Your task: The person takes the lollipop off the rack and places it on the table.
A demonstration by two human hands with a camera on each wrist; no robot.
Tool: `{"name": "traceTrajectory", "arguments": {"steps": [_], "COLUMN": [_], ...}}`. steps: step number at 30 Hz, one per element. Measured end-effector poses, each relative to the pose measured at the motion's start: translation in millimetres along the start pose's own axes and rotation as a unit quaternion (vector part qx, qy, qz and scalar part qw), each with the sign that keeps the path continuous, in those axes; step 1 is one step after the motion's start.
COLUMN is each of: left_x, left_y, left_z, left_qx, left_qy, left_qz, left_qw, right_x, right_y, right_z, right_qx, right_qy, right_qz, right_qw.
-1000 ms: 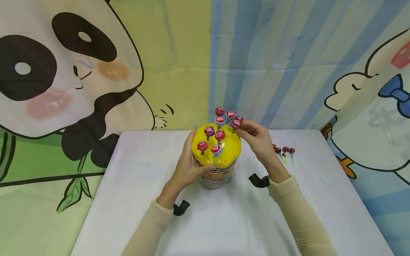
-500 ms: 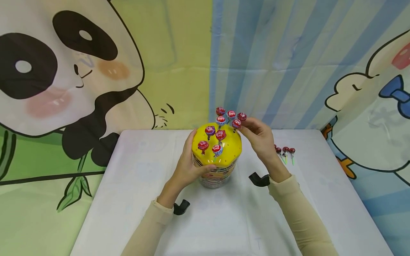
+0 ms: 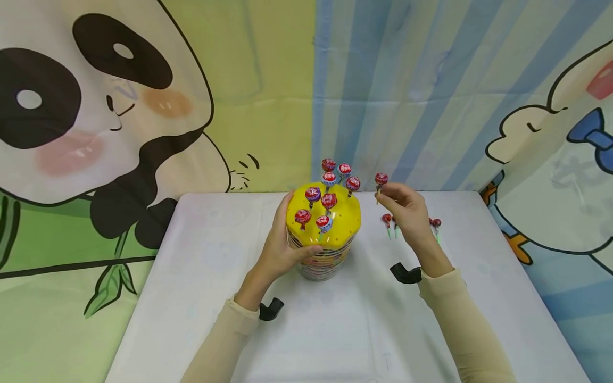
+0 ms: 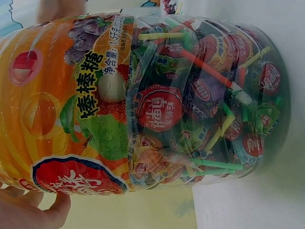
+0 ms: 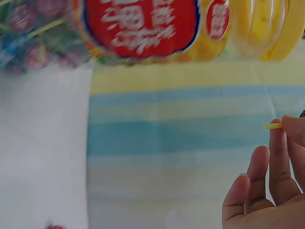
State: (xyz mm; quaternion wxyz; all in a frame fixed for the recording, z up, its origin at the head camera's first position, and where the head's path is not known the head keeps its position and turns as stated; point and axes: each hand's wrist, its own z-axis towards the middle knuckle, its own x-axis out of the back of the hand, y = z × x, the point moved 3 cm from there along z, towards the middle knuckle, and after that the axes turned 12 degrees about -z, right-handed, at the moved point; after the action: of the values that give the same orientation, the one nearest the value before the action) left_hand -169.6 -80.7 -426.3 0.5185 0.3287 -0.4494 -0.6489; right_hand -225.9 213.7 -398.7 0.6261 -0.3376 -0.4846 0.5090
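A clear ribbed candy jar point(image 3: 322, 268) with a yellow lid point(image 3: 344, 226) stands on the table. Several wrapped lollipops point(image 3: 329, 201) stick up from holes in the lid. My left hand point(image 3: 282, 252) grips the jar's upper part, thumb at the near side. Beyond the jar's right side, my right hand point(image 3: 409, 215) pinches a red-wrapped lollipop point(image 3: 381, 178) by its stick, head up and apart from the lid. In the right wrist view the yellow stick point(image 5: 272, 126) pokes out between thumb and finger. Many more wrapped lollipops point(image 4: 159, 107) fill the jar in the left wrist view.
Several loose lollipops point(image 3: 387, 219) lie on the white table point(image 3: 210, 255) at the right, partly hidden behind the right hand. Black curved pieces point(image 3: 406, 273) sit at both wrists. A cartoon-printed cloth point(image 3: 268, 96) hangs behind the table's back edge.
My right hand has drawn a lollipop away from the lid's back right and moved right with it. The left hand stays on the jar.
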Motion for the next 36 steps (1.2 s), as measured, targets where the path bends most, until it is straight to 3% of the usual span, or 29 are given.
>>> {"name": "traceTrajectory", "arguments": {"steps": [5,9,16,25,31,36], "left_x": [-0.6,-0.6,-0.8,-0.5,-0.7,-0.9], "left_y": [1.0,1.8,1.2,1.2,2.0,1.8], "left_z": [0.1,-0.5,-0.4,-0.2,-0.4,0.1], "left_qx": [0.002,-0.002,-0.011,-0.014,-0.017,-0.016], "left_qy": [0.001,0.004,0.004,0.005,0.003,0.004], "left_qz": [-0.003,0.000,0.009,0.008,0.004,0.004], "left_qw": [1.0000,1.0000,0.9999,0.9998,0.9998,0.9999], "right_x": [29,56,110,150,162,166], "right_y": [30,53,100,157,175,180], "right_z": [-9,-17,-30,-44,-49,-47], "right_qx": [-0.059,-0.117,-0.252,-0.367,-0.415,-0.407], "right_qy": [0.027,0.050,0.076,0.070,0.052,0.030], "right_qz": [0.006,-0.051,-0.177,-0.212,-0.232,-0.269], "right_qw": [0.998,0.991,0.948,0.903,0.878,0.872]}}
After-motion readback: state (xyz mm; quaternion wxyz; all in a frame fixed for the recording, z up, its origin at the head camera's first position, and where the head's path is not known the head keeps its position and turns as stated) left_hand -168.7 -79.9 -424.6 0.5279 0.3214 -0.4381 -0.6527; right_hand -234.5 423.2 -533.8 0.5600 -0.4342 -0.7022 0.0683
